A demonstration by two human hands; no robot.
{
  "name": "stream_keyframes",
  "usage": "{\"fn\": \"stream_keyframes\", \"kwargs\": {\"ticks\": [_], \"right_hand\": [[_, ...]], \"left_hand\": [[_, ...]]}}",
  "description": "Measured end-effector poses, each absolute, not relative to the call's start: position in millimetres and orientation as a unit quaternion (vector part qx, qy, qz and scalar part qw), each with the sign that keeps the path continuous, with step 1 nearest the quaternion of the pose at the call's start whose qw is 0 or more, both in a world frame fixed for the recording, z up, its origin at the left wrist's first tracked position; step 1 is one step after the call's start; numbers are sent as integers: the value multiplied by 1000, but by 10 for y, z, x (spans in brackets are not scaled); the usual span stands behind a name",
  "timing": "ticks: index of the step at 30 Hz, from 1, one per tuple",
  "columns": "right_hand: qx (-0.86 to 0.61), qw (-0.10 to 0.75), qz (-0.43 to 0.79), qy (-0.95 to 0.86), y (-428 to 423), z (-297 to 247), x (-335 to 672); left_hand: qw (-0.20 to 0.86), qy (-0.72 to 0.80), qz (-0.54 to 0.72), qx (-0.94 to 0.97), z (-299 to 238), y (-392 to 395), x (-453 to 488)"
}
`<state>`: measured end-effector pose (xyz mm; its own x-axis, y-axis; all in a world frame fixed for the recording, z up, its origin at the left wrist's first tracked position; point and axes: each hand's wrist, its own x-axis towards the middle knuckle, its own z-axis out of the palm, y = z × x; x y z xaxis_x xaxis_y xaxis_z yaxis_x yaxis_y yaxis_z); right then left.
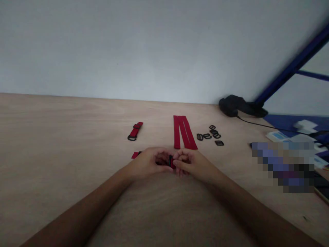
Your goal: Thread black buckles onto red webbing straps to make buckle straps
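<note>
Head view shows both hands together over the near middle of the table. Between them sits a small black buckle with a bit of red webbing at its right side. The left hand curls round in a loose arch, thumb and fingertips closing on the buckle from the left. The right hand pinches the webbing from the right, its fingers bunched close; how far the webbing runs through the buckle is too small to tell.

Just left of the left hand, partly hidden by it, lies a red piece with some black on it. Farther off on the left is a short strap, red, with a black slider toward its far end and a black ring at its near end. Beyond the right hand, flat red strips lie side by side, spreading toward the near end. To their right is a scatter of black fittings. At the far right, against the wall, rests a dark bundle, with a thin cable running rightward.
</note>
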<state>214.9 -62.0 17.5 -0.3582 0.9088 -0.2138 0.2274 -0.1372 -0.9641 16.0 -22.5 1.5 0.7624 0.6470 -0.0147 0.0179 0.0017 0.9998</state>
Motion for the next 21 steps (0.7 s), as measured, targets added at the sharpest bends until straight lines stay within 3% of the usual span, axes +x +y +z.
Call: {"fn": "stream_keyframes", "kwargs": {"ticks": [6, 13, 17, 21], "right_hand": [[-508, 317, 449, -663, -664, 210, 2180], [-495, 312, 552, -594, -654, 213, 2179], [-537, 354, 498, -581, -633, 193, 2188], [-538, 344, 492, -592, -642, 174, 2187]], "left_hand": [[666, 268, 238, 654, -5, -222, 156], [663, 260, 230, 664, 73, -247, 152], [655, 277, 221, 667, 103, -259, 154], [631, 277, 234, 686, 97, -264, 161]]}}
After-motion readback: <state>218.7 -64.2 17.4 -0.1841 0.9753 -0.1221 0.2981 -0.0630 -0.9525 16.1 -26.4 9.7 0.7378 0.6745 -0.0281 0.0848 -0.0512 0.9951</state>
